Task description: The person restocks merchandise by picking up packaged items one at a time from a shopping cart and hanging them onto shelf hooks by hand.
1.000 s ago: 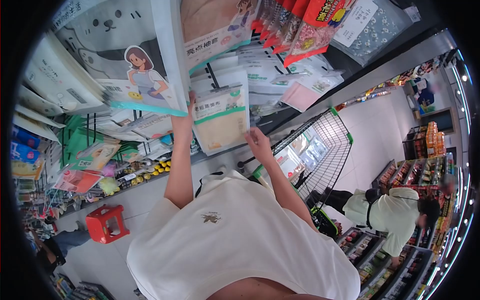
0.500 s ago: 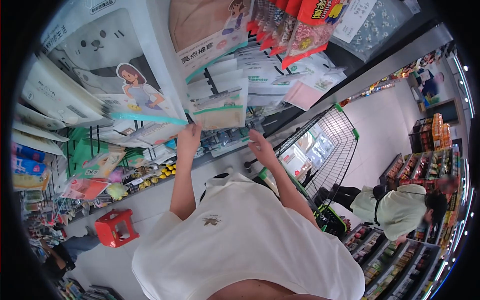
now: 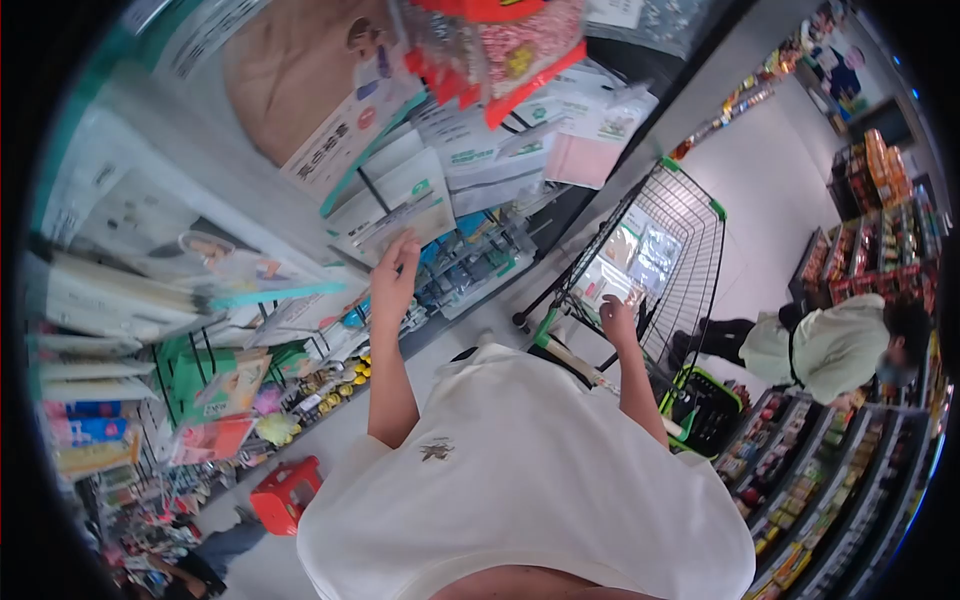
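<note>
My left hand (image 3: 396, 275) is raised with its fingers stretched out at the lower edge of a small white packet (image 3: 405, 200) on a hook. Whether the fingertips touch it I cannot tell. Left of that hand hangs a large clear package with a cartoon print (image 3: 190, 235), blurred and tilted. A sleeve-cover package (image 3: 290, 100) with brown fabric hangs above. My right hand (image 3: 618, 318) hovers at the near end of the shopping cart (image 3: 690, 250), fingers apart and slightly bent, nothing visible in it. Flat clear packages (image 3: 655, 255) lie in the cart.
A red stool (image 3: 287, 495) stands on the floor at lower left, near another person's legs (image 3: 225, 550). Beyond the cart a person in a light top (image 3: 835, 350) stands by stocked shelves (image 3: 810, 480). Red-edged packets (image 3: 530, 50) hang above the rack.
My right hand has moved from near the rack to over the cart. My left hand is off the large cartoon package's edge, and that package has swung left. The view has shifted.
</note>
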Motion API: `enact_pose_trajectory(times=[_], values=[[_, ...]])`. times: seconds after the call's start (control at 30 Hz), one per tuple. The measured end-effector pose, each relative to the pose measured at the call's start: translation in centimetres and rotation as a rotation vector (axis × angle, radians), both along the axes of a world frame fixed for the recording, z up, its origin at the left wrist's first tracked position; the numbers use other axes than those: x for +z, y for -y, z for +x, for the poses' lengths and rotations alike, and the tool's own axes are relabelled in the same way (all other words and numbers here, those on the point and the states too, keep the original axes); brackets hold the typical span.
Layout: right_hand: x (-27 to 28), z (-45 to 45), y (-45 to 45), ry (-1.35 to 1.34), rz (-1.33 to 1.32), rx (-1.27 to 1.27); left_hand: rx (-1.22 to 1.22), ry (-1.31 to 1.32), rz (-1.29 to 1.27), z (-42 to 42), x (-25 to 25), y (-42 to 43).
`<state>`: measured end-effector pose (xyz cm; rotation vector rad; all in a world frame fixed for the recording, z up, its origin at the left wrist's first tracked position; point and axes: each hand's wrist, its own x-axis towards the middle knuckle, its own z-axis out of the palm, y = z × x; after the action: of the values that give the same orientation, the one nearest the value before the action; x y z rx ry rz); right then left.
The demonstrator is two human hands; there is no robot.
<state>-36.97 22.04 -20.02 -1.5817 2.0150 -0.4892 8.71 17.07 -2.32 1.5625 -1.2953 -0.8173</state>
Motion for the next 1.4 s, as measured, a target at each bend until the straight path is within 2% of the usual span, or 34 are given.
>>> enact_pose_trajectory(times=[0.1,0.13,0.17,0.27,0.4,0.5,0.63,0.73,0.77,0.93,1.03,1.07,1.13,1.17,1.2,1.23,1.27,1.4], values=[[-4.0,-2.0,-3.8,-0.031,0.062,-0.029,0.033,-0.114,-0.090,-0.3,-0.7,1.8],[-4.7,-1.9,-4.1,-0.062,0.164,0.008,0.030,-0.165,-0.099,-0.5,-0.5,2.2],[-5.5,-1.3,-5.3,-0.124,0.059,-0.035,0.030,-0.190,-0.102,-0.9,-0.6,2.6],[-5.5,0.1,-6.3,-0.241,-0.029,-0.087,0.039,-0.270,-0.088,-2.3,-1.5,3.6],[-3.7,0.1,-5.7,-0.159,0.060,-0.127,-0.117,-0.219,0.014,-4.5,-5.6,5.2],[-3.6,-0.6,-5.3,-0.034,0.106,-0.182,-0.241,-0.289,0.152,-9.9,-5.8,5.4],[-4.6,-2.5,-4.6,0.130,0.122,-0.184,-0.507,-0.013,0.194,-16.4,-10.0,5.7],[-4.3,-4.3,-3.6,0.262,0.183,-0.218,-0.633,0.125,0.351,-21.7,-12.2,5.5],[-4.6,-4.8,-3.3,0.296,0.182,-0.215,-0.679,0.141,0.353,-22.7,-15.1,5.7],[-7.4,-8.2,-1.7,0.436,0.244,-0.197,-0.825,0.511,0.274,-29.4,-23.0,8.1],[-10.4,-11.0,-0.4,0.461,0.336,-0.236,-0.753,0.381,0.464,-34.4,-25.4,10.2],[-11.7,-11.9,0.1,0.453,0.338,-0.264,-0.719,0.320,0.399,-35.7,-27.5,11.0],[-16.7,-13.6,0.6,0.415,0.310,-0.308,-0.705,0.421,0.488,-39.5,-26.7,13.4],[-21.1,-15.5,1.4,0.580,0.321,-0.400,-0.697,0.479,0.542,-41.8,-27.8,14.9],[-24.3,-17.0,2.1,0.730,0.320,-0.485,-0.633,0.537,0.393,-42.3,-29.4,14.6],[-24.1,-18.6,3.5,0.878,0.316,-0.571,-0.610,0.553,0.421,-42.8,-29.6,14.7],[-23.8,-20.1,4.2,1.052,0.446,-0.731,-0.585,0.570,0.453,-42.8,-29.5,14.6],[-29.3,-24.9,7.1,1.541,0.356,-1.276,-0.546,0.572,0.519,-43.3,-29.1,14.2]])
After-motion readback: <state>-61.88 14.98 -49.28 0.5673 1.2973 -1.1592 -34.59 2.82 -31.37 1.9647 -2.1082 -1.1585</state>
